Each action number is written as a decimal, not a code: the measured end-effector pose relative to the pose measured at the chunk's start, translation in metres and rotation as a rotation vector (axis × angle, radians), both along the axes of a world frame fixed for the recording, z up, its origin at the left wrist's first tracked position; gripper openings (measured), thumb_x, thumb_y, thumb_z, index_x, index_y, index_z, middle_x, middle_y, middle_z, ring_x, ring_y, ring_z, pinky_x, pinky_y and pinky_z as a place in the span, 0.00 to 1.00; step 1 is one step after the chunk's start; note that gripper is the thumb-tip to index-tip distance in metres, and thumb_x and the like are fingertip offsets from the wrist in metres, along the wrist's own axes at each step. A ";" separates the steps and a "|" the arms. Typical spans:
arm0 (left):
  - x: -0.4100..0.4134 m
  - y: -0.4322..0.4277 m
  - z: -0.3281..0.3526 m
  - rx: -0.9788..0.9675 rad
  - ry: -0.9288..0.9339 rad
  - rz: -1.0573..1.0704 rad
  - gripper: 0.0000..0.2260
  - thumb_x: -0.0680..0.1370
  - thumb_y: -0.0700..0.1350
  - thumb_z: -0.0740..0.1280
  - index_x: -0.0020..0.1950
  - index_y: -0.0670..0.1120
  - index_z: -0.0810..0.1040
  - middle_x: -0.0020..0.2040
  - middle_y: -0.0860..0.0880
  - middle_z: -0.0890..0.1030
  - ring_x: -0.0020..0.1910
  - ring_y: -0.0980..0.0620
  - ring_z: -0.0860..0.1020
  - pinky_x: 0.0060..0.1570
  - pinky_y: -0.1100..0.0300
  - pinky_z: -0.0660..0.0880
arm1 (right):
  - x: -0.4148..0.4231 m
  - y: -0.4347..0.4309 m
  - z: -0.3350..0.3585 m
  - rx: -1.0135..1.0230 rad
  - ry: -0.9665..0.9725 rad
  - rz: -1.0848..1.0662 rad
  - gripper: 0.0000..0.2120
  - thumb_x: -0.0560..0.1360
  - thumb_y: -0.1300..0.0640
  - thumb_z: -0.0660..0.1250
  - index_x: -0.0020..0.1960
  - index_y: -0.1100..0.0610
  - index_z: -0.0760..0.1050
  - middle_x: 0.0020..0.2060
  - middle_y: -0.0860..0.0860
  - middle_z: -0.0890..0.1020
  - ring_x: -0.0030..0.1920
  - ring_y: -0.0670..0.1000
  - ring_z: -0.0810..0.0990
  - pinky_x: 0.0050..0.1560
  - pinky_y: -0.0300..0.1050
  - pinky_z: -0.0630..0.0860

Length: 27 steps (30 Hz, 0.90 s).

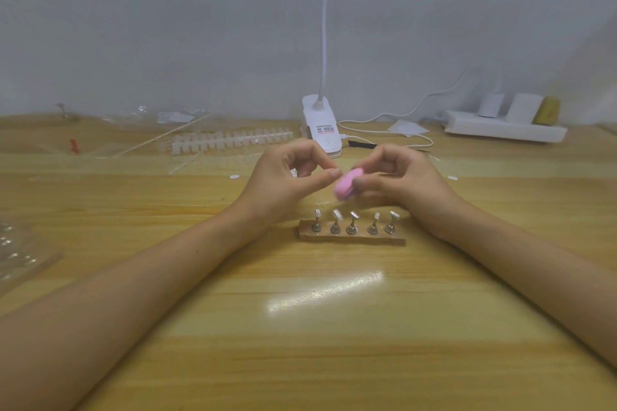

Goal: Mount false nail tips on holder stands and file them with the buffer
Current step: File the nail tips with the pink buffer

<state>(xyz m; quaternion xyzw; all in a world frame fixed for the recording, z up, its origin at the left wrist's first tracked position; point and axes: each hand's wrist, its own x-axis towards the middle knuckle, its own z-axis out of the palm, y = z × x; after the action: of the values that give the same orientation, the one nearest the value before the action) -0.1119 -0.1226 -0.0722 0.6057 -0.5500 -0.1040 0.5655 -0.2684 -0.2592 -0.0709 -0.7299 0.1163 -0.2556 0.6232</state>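
A pink buffer block (pixel 446 189) is gripped between the thumb and curled fingers of my right hand (pixel 404 183), above the table's middle. My left hand (pixel 290 182) is just left of it, with curled fingers and the thumb tip close to the buffer; whether it pinches a nail tip is too blurred to tell. In front of both hands, a wooden base (pixel 352 237) carries a row of several metal holder stands (pixel 352 223) with small clear nail tips on top.
A strip of white nail tips (pixel 230 140) and clear plastic packaging (pixel 140 130) lie at the back left. A white clip lamp (pixel 322 125) with its cable stands behind my hands. A power strip (pixel 504 128) sits back right. More plastic (pixel 16 250) lies at the left edge.
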 end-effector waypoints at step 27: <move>-0.002 0.001 0.002 0.037 -0.063 -0.002 0.05 0.75 0.43 0.73 0.40 0.47 0.80 0.31 0.50 0.65 0.33 0.55 0.66 0.41 0.59 0.63 | 0.000 0.002 -0.001 -0.133 -0.056 -0.058 0.11 0.69 0.58 0.76 0.46 0.62 0.78 0.44 0.54 0.87 0.45 0.53 0.87 0.45 0.42 0.82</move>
<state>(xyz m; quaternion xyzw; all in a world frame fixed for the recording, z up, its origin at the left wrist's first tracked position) -0.1135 -0.1213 -0.0702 0.6185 -0.5663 -0.0955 0.5364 -0.2687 -0.2568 -0.0714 -0.7584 0.1030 -0.3011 0.5688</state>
